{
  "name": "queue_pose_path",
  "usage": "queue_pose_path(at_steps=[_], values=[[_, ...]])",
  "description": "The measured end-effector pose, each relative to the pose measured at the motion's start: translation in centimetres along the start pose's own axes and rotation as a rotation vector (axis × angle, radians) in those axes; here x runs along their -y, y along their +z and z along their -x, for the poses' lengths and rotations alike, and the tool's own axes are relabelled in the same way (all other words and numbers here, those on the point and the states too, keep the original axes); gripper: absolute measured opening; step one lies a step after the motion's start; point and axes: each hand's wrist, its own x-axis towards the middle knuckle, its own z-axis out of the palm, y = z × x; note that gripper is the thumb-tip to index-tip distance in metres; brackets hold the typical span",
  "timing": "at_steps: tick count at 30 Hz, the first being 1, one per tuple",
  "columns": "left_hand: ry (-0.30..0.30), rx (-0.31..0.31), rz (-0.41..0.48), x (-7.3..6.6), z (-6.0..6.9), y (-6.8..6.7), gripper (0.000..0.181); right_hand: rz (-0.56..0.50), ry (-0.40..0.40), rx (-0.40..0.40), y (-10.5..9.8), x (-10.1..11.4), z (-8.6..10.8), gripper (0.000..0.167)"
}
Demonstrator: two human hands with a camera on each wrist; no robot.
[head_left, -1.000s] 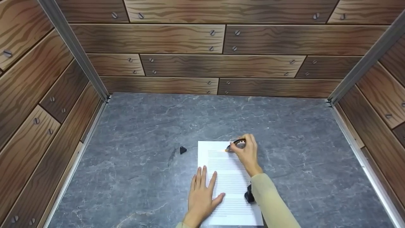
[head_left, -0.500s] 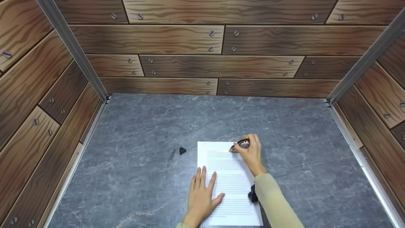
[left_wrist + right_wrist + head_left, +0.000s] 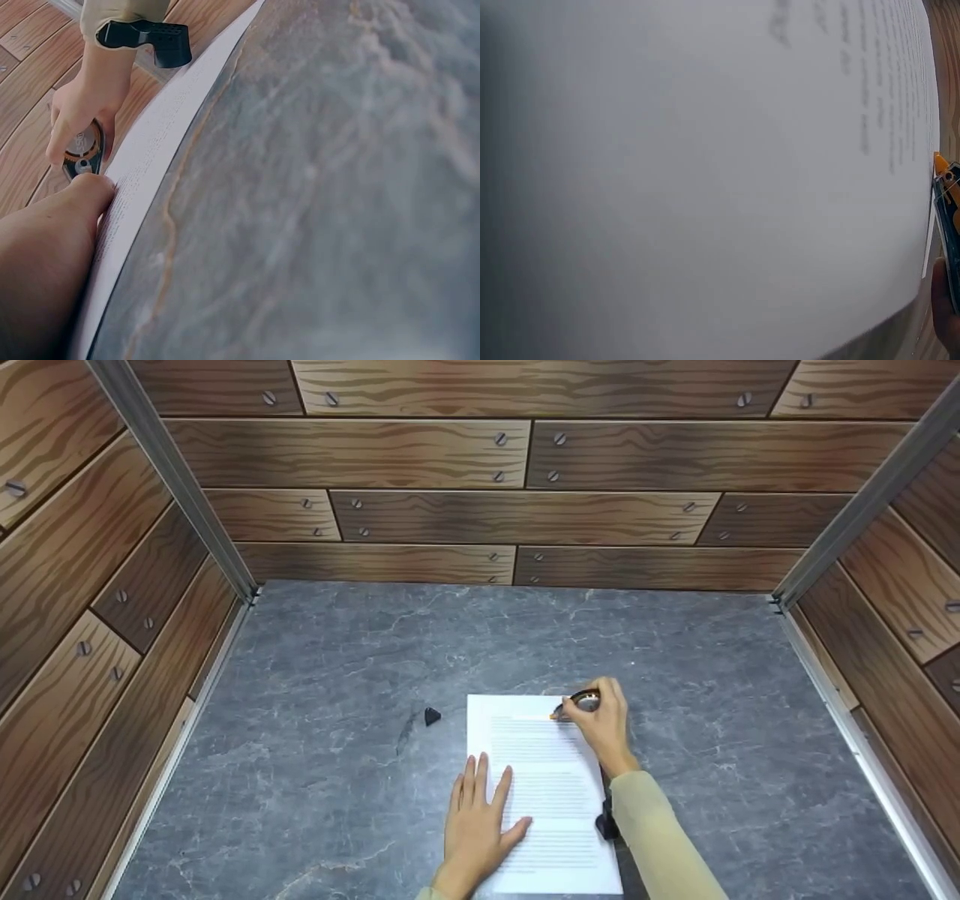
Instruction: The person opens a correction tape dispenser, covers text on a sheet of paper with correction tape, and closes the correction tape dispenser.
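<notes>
A sheet of printed paper (image 3: pixel 551 802) lies on the grey marbled table. My left hand (image 3: pixel 474 825) rests on its left side, fingers straight and spread. My right hand (image 3: pixel 606 727) pinches a correction tape (image 3: pixel 589 702) between thumb and fingers near the paper's top right. Its orange tip is at the top printed line; I cannot tell whether any tape lies there. In the left wrist view, the round reel of the correction tape (image 3: pixel 82 142) shows inside the right hand (image 3: pixel 86 105). The right wrist view shows the orange-tipped end of the correction tape (image 3: pixel 949 199) at the sheet's edge.
A small black cap-like piece (image 3: pixel 432 716) lies on the table (image 3: pixel 337 675) left of the paper. Wood-patterned walls (image 3: pixel 420 514) with metal corner posts enclose the back and sides. A black wrist camera (image 3: pixel 607 820) sits at the right sleeve, over the paper's right edge.
My right hand has slid to the right with the correction tape, along the top printed line. My left hand has stayed in place on the paper.
</notes>
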Motion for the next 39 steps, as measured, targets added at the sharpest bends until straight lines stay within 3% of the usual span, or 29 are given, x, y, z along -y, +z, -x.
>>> queue_pose_path(at_steps=[23,29,34,39], values=[[-0.012,0.037,-0.009,-0.1,-0.4,-0.5,0.076,0.001,0.010,-0.017,-1.3,-0.4,-0.2,0.030],[0.003,0.009,-0.001,0.0,-0.2,-0.2,0.076,0.028,0.047,0.052,-1.4,0.2,-0.3,0.031],[0.016,-0.020,-0.002,0.1,-0.1,0.0,0.075,0.055,-0.011,0.073,-1.7,1.3,-1.3,0.033],[0.010,0.006,-0.003,0.1,0.0,-0.1,0.076,0.044,-0.062,0.027,-2.6,3.2,-3.0,0.031]])
